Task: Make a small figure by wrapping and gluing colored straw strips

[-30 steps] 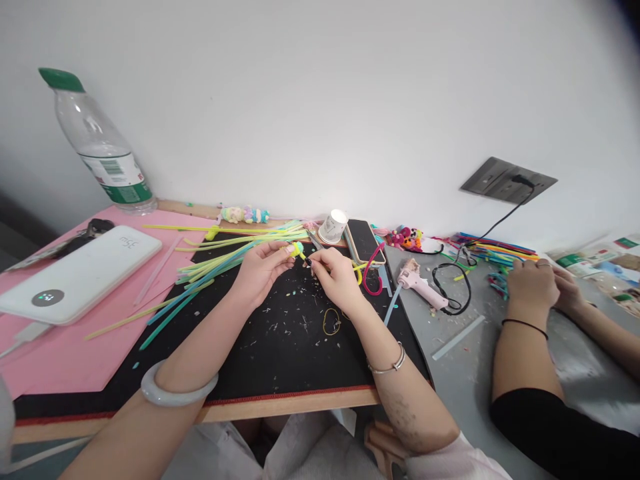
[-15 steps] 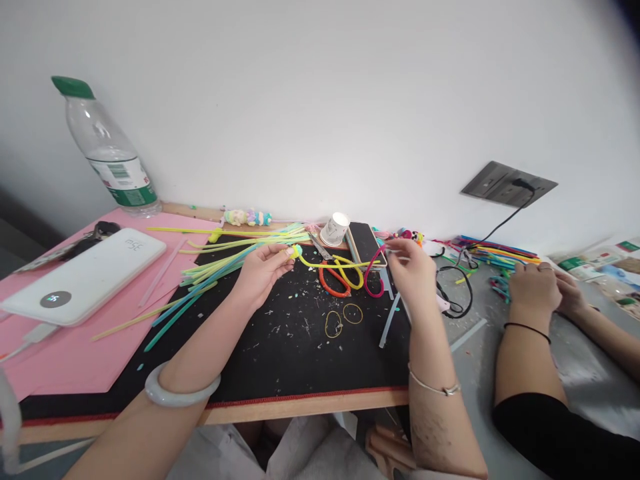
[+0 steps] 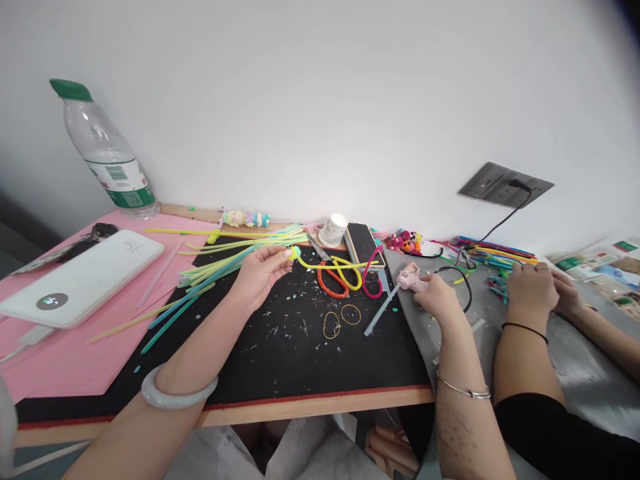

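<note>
My left hand pinches the curled green-and-yellow end of a yellow pipe cleaner above the black mat. The rest of its stem stretches to the right, over the scissors with orange and yellow handles. My right hand is closed round the handle of a pink hot glue gun at the mat's right side. From the gun's rear sticks a long pale glue stick. A magenta pipe cleaner loop lies between both hands, near a phone.
Pipe cleaners fan out left of my left hand. A white power bank sits on pink sheets, with a bottle behind. A paper cup stands by the wall. A co-worker's hands are at the right. The gun's black cord loops nearby.
My right hand has left the yellow pipe cleaner's far end, moved right and down, and taken hold of the glue gun. My left hand stays nearly still with the curled end.
</note>
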{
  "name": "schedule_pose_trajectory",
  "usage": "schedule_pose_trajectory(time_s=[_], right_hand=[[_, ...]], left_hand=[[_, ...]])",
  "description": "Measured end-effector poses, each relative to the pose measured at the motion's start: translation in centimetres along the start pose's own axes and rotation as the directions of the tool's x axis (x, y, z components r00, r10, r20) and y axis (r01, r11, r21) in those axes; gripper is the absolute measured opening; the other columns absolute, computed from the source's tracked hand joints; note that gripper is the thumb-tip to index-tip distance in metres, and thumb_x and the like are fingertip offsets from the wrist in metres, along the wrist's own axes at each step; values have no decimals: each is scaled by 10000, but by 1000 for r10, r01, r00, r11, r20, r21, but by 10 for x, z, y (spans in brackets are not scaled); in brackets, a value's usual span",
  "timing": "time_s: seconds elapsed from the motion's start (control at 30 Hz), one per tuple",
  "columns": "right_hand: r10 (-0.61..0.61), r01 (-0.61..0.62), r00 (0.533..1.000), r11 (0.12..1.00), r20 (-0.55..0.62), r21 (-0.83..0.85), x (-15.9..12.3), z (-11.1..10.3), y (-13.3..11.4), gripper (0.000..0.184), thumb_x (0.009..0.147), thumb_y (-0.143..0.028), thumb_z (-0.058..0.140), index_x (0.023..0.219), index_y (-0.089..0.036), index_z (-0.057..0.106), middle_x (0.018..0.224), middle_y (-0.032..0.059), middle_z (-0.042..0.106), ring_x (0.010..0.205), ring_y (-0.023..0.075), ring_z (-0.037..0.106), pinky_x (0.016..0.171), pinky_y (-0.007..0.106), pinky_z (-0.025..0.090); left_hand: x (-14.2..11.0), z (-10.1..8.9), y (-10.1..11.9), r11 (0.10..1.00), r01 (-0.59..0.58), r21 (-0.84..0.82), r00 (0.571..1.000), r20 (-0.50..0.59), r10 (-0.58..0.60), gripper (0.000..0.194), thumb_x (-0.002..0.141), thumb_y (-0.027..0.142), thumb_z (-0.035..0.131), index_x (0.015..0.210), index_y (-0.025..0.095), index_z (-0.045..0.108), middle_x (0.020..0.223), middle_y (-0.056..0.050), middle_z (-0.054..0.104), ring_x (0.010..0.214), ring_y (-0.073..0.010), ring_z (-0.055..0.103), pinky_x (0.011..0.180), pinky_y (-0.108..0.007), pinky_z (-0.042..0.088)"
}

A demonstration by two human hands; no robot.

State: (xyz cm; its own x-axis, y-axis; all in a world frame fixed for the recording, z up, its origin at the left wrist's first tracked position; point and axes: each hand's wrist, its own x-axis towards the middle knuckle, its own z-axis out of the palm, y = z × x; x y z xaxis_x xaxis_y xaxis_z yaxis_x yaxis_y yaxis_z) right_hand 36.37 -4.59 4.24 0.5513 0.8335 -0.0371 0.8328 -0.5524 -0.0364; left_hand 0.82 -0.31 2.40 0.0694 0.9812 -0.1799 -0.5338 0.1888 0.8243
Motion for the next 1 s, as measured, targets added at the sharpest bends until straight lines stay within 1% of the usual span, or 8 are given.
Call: schedule_pose_trajectory(time_s=[0.2, 0.3, 0.37, 0.47, 0.6, 0.77, 0.83, 1.0], right_hand=[[-3, 51, 961, 984, -277, 170, -13, -3, -9, 482, 651, -233, 549, 1122, -136, 524, 922, 146, 654, 832, 282, 620, 654, 321, 424], [-55, 198, 916, 923, -398, 328, -20, -10, -21, 480, 650, -285, 579, 1111, -154, 548, 896, 101, 653, 781, 244, 606, 669, 315, 426], [-133, 335, 895, 830, -426, 445, -26, -15, -32, 428, 674, -343, 586, 1062, -162, 586, 841, 68, 647, 708, 206, 584, 642, 298, 424], [-293, 483, 872, 647, -393, 590, -34, -19, -48, 374, 734, -396, 552, 1012, -155, 621, 688, 31, 606, 590, 163, 521, 564, 276, 406], [-509, 504, 822, 436, -258, 746, -46, -18, -72, 384, 776, -412, 543, 1039, -140, 608, 534, -23, 499, 465, 117, 418, 469, 245, 359], [-745, 528, 655, 329, -129, 783, -61, -12, -101, 354, 813, -391, 530, 1066, -159, 611, 530, -21, 507, 490, 120, 443, 487, 238, 374], [-764, 540, 631, 308, -135, 783, -65, -7, -109, 321, 820, -379, 527, 1039, -164, 621, 569, -4, 537, 541, 137, 484, 516, 245, 398], [-769, 561, 622, 305, -149, 769, -65, 1, -113, 262, 822, -348, 530, 990, -171, 624, 637, 20, 575, 636, 167, 534, 571, 265, 431]], left_hand=[[0, 0, -1, 1000, 10, 16, 1000, 9, -10, 251, 580, 214, 779, 763, 138, 625, 681, 3, 646, 636, -85, 599, 689, -223, 487], [-1, 1, 0, 999, 27, 23, 1000, 12, -27, 242, 579, 209, 779, 755, 135, 632, 691, -1, 649, 633, -83, 598, 688, -222, 489], [-1, 1, 0, 999, 39, 30, 999, 19, -39, 239, 580, 209, 779, 756, 133, 637, 690, -2, 649, 632, -82, 598, 690, -221, 490], [-1, -1, -1, 997, 60, 41, 998, 30, -61, 241, 587, 216, 776, 770, 133, 643, 693, -6, 652, 633, -82, 599, 693, -224, 491], [0, -2, -3, 994, 86, 68, 995, 41, -89, 251, 588, 219, 775, 783, 131, 644, 702, -16, 656, 629, -84, 596, 685, -231, 488], [-2, 1, -4, 989, 107, 102, 993, 33, -111, 248, 580, 204, 775, 770, 123, 637, 675, -14, 644, 609, -84, 588, 692, -253, 489], [-2, 2, -4, 988, 109, 111, 993, 32, -113, 247, 576, 204, 775, 763, 119, 638, 661, -10, 635, 600, -83, 584, 689, -256, 487], [-2, 2, -5, 985, 108, 137, 993, 42, -115, 251, 576, 219, 776, 763, 118, 643, 655, -12, 633, 592, -83, 579, 666, -248, 483]])
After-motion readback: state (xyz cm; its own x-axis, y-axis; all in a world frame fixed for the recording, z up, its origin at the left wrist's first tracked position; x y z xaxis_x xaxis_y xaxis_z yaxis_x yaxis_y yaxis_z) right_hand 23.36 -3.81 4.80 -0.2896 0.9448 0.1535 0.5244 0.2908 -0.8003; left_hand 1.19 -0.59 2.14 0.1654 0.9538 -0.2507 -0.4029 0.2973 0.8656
